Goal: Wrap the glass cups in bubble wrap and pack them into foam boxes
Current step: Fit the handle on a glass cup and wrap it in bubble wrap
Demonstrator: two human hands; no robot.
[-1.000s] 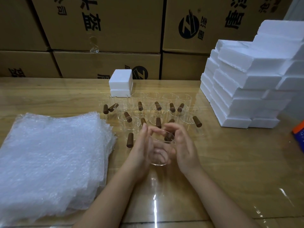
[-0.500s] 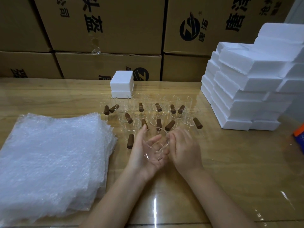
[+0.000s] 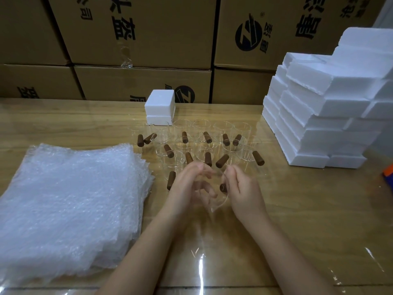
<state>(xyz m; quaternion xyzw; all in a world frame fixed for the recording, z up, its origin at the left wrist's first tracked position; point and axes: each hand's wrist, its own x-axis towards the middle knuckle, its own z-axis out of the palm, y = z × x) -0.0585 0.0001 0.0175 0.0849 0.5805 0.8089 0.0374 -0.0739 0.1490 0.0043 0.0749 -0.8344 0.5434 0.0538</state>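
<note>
Stacked cardboard cartons wall off the far side of the wooden table. From my remote seat I see a thick pile of bubble wrap sheets lying flat at the left. Just right of it, the left hand curls its fingers round the side of one glass cup, which is tipped over the table. The right hand grips the other side, fingers bent at the rim, with the cup's brown handle against that palm. Beyond the hands stands a cluster of glass cups, upright, handles pointing all ways. Behind them sits a small foam box, closed. At the right rises a tall stack of foam boxes; I cannot tell what they hold. An orange and blue object peeks in at the right edge.
</note>
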